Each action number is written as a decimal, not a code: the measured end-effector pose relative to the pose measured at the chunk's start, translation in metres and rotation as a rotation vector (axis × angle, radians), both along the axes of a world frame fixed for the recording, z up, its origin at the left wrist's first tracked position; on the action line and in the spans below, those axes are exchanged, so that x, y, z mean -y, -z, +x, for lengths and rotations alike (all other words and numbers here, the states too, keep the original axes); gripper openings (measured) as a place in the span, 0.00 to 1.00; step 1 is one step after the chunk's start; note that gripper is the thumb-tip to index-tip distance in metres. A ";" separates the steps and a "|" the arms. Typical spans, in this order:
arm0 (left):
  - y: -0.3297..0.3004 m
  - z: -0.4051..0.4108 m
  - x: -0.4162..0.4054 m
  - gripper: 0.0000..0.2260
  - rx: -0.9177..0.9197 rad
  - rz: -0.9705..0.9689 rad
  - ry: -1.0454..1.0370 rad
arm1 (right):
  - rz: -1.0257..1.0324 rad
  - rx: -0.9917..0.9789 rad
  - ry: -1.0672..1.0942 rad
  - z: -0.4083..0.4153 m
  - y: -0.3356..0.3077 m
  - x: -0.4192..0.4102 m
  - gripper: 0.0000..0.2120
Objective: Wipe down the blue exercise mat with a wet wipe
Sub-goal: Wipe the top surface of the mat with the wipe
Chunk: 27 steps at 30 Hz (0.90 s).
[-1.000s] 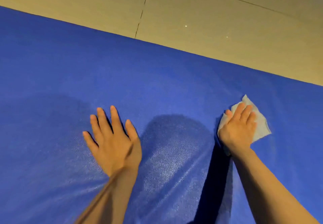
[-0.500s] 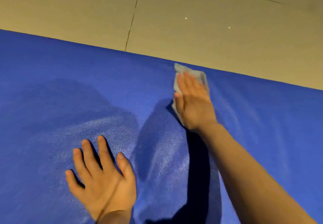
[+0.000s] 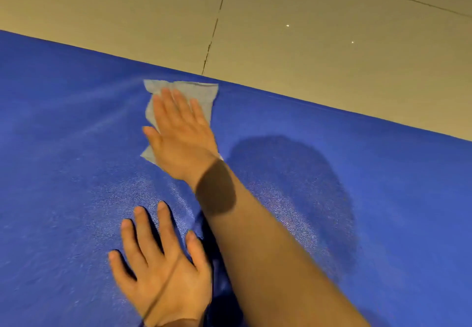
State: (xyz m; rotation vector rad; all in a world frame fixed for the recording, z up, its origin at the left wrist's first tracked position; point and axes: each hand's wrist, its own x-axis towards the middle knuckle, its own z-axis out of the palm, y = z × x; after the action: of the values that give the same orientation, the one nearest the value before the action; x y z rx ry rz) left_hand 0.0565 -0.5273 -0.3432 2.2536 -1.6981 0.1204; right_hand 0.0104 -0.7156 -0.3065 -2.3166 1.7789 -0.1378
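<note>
Right hand (image 3: 182,132) flat, pressing pale wet wipe (image 3: 201,94) at blue foam mat's (image 3: 383,173) far edge.
Left hand (image 3: 163,273) flat, fingers spread; beige tiled floor (image 3: 306,45) beyond; wipe mostly hidden.

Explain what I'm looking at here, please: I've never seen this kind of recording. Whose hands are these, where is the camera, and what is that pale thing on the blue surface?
There is no machine here. A person wears one wide-angle camera on the head, looking forward and down, so both arms enter from the bottom of the picture. The blue surface is an exercise mat lying on a beige tiled floor, which shows beyond the mat's far edge. The pale thing is a wet wipe, spread flat near that far edge. The right hand presses it down with straight fingers, reaching across. The left hand rests flat on the mat nearer the person, fingers spread, holding nothing. The dark patches on the mat look like shadows.
</note>
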 end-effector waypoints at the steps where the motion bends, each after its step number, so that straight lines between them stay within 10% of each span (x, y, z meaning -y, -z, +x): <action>1: 0.001 0.000 0.000 0.21 0.020 -0.011 0.001 | 0.042 -0.045 -0.038 0.017 0.000 0.010 0.29; 13: -0.003 0.000 -0.002 0.24 -0.102 0.007 -0.004 | 0.078 -0.075 0.573 -0.289 -0.003 -0.067 0.32; 18: -0.004 -0.003 -0.001 0.24 -0.113 0.006 -0.003 | 0.095 -0.175 0.832 -0.283 0.000 -0.057 0.40; 27: 0.001 -0.001 -0.002 0.23 -0.052 -0.048 0.019 | 0.020 -0.008 -0.018 -0.015 0.011 -0.010 0.28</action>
State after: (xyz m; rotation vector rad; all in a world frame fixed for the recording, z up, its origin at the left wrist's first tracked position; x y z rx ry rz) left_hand 0.0558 -0.5257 -0.3438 2.1864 -1.6718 0.0968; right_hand -0.0043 -0.7056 -0.3171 -2.3210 1.7547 -0.1076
